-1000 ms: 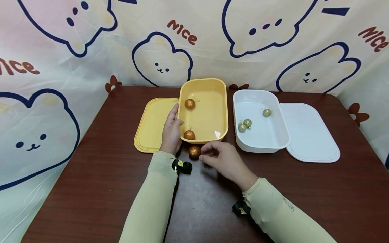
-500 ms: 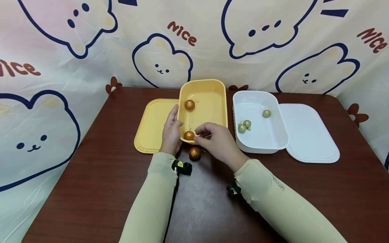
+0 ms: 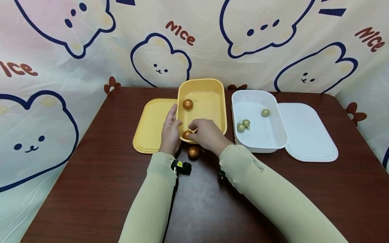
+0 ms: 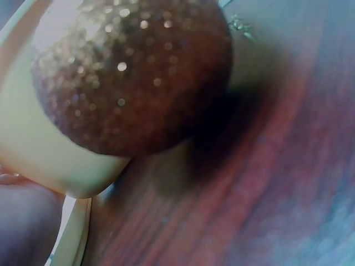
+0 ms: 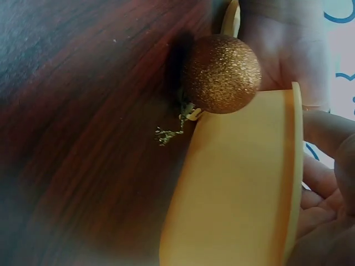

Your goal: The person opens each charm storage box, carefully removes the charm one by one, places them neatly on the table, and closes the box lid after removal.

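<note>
My left hand (image 3: 171, 133) holds the left wall of a yellow box (image 3: 225, 111), thumb at the rim and fingers along the outside. Inside it, my right hand (image 3: 208, 133) reaches over the near rim, with thumb and forefinger around a copper glitter bauble (image 3: 186, 134) in the near left corner; part of that bauble is hidden. A second copper bauble (image 3: 187, 104) lies farther back along the left wall. On the table, just in front of the box, sits another copper bauble (image 3: 193, 153), seen large in the left wrist view (image 4: 133, 83) with its gold string.
A yellow lid (image 3: 149, 131) lies flat left of the yellow box. To the right stands a white box (image 3: 264, 135) holding three small gold baubles (image 3: 241, 127). A white lid (image 3: 310, 131) lies beyond it. A printed cloth (image 3: 206, 60) hangs behind the table.
My right hand has moved from beside the bauble on the table, up and left over the near rim, to the bauble in the box's near corner. The left hand stays put.
</note>
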The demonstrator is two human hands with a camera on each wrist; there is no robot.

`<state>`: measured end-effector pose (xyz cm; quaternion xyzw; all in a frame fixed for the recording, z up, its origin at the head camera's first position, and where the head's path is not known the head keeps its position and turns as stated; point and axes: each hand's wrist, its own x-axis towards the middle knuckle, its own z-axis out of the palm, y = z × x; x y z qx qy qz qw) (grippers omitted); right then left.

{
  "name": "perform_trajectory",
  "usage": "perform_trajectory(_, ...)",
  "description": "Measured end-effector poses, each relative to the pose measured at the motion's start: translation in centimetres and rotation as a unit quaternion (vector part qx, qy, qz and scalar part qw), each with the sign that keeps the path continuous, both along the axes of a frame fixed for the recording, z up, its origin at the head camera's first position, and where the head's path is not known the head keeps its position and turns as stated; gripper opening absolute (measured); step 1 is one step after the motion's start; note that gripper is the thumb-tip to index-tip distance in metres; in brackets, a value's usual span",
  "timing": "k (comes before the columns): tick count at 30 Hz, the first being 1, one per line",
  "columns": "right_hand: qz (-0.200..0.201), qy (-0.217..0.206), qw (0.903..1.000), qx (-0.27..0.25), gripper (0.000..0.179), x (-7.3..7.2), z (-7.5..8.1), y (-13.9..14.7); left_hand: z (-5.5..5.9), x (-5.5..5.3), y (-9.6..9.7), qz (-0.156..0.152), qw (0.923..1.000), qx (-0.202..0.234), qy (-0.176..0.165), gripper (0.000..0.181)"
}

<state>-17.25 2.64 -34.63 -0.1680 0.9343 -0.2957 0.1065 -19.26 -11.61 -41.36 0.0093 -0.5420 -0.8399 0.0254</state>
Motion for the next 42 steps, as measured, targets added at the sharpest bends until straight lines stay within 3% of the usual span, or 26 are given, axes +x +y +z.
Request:
perform_trajectory(8,-0.009,-0.006,0.9999,0.010,0.029,-0.7,-1.1,-0.2,0.2,0.0,0.3,0.000,0.9998,-0.003,0.018,0.072)
perform_trajectory(19,0.003,0.000,0.9999,0.013,0.023,-1.1,-1.5,-0.7,0.2,0.0,0.1,0.003,0.9998,-0.005,0.018,0.072)
perform_trajectory(28,-0.021,0.011,0.9993,-0.028,0.032,-0.6,-1.2,-0.2,0.2,0.0,0.2,0.005,0.9996,-0.011,0.024,0.071)
perform_trajectory(42,-0.071,0.028,0.9923,-0.097,0.034,0.8,0.0,1.8,0.1,-0.1,0.1,0.016,0.9992,-0.038,-0.001,0.068)
